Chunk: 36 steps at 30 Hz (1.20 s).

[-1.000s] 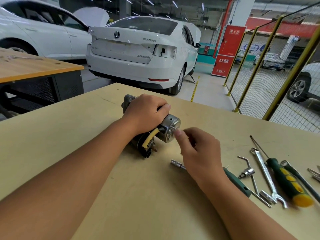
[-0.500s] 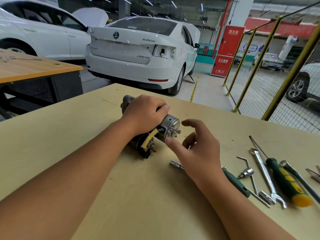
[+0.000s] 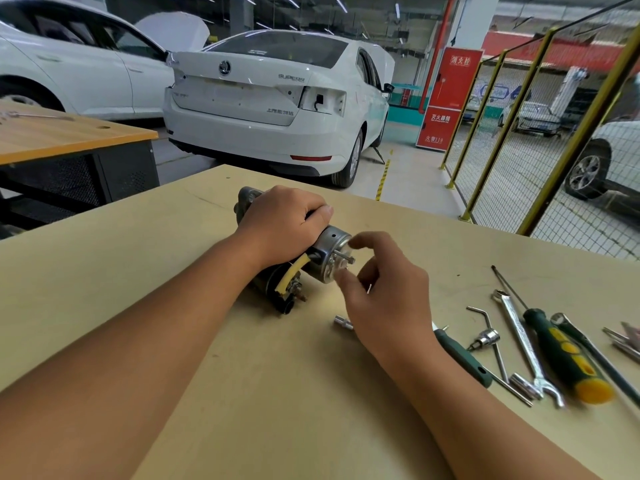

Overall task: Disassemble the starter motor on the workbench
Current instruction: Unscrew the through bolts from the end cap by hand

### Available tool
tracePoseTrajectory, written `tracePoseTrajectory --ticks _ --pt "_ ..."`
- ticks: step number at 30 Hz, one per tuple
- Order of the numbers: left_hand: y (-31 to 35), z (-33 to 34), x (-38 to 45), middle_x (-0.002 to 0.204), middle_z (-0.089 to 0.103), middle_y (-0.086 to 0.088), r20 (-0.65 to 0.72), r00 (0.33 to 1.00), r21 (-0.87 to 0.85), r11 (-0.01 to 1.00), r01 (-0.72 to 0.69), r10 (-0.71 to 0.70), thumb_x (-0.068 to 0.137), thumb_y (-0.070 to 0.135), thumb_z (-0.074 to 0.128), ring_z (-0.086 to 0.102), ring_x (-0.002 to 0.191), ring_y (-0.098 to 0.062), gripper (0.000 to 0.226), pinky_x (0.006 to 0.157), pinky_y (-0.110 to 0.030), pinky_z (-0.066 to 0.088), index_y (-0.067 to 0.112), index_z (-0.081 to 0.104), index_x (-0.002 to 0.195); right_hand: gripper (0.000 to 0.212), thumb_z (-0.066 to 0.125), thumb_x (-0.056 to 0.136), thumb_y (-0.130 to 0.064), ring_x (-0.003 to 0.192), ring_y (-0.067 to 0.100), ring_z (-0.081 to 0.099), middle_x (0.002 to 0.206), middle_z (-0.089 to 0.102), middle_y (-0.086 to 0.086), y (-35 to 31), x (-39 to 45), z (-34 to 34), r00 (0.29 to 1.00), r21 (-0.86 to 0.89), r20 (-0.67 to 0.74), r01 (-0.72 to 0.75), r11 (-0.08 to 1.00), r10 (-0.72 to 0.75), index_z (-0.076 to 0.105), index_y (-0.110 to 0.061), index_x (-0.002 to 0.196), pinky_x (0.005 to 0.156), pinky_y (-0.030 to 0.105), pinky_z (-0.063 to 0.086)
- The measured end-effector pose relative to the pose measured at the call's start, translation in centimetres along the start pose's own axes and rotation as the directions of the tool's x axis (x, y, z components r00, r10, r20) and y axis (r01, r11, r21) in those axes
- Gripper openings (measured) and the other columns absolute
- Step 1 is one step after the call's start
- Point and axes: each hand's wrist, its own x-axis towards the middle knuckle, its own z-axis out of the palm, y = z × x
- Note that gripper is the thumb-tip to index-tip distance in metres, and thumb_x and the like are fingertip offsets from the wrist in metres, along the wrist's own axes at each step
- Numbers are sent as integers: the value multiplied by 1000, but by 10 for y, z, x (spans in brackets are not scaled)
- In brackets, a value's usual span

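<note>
Left hand (image 3: pixel 282 225) of mine tight around the starter motor (image 3: pixel 322 252) mid-frame, right hand (image 3: pixel 384 294) beside it, fingers spread and curled.

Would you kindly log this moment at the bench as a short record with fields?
workpiece: starter motor lying on the workbench
left hand: clamped over the motor body
right hand: fingers open around the bolt sticking out of the silver end cap
tools: wrench, yellow-handled screwdriver, socket lying to the right
</note>
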Motion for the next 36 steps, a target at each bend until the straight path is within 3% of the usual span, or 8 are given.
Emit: tracePoseTrajectory --ticks 6,11,14,19,24,27,31,36 --pt "-1 0 0 61 57 3 1 1000 -1 1000 0 0 97 45 44 55 64 -19 42 60 -33 39 21 58 66 18 62 96 -44 61 11 54 62 57 -7 2 2 0 1000 -48 -5 1 999 -1 59 -29 86 56 33 42" --pt "-1 0 -1 58 54 6 -1 1000 -13 1000 6 -6 97 43 45 53 62 -14 40 60 -31 33 27 53 62 35 72 82 -55 71 -1 59 77 62 -28 -1 -1 -1 1000 -11 8 -22 1000 22 51 -44 107 54 26 43" --pt "-1 0 0 59 55 5 -1 1000 -14 1000 5 -5 98 43 46 53 63 -17 40 61 -32 35 25 55 64 20 59 94 -54 60 6 55 58 56 -10 3 1 1 1000 -27 9 -6 1000 7 56 -36 85 55 30 37" --pt "-2 0 -1 59 54 7 -2 1000 -9 1000 -3 3 99 41 47 52 62 -13 39 61 -30 33 28 54 63 36 74 84 -47 69 -1 60 76 62 -28 0 -1 0 1000 -4 -9 2 1000 -2 49 -44 110 52 23 40" --pt "0 0 0 59 55 6 7 1000 -4 1000 6 -6 98 43 44 53 63 -16 40 61 -32 36 27 53 62 7 66 96 -36 60 8 56 61 58 -11 5 2 0 1000 3 -9 4 1000 -4 60 -34 97 55 28 41" --pt "0 0 0 59 54 7 6 1000 0 1000 3 -3 98 43 44 53 62 -13 40 61 -30 34 29 50 60 34 75 87 -38 68 1 60 75 63 -25 2 -1 0 1000 6 9 4 1000 -4 51 -44 109 53 20 40" --pt "-1 -1 0 60 56 6 6 1000 -4 1000 7 -7 99 43 46 55 64 -17 40 61 -33 39 26 54 63 18 60 97 -47 58 8 54 60 57 -9 4 1 1 1000 12 -17 -12 1000 12 61 -32 87 55 28 37" --pt "-1 -1 0 60 55 8 10 1000 0 1000 8 -8 97 44 44 54 63 -14 39 61 -31 34 30 51 61 27 73 83 -52 65 2 59 71 62 -22 4 -1 -1 1000 11 2 -21 1000 21 57 -42 103 53 21 39"
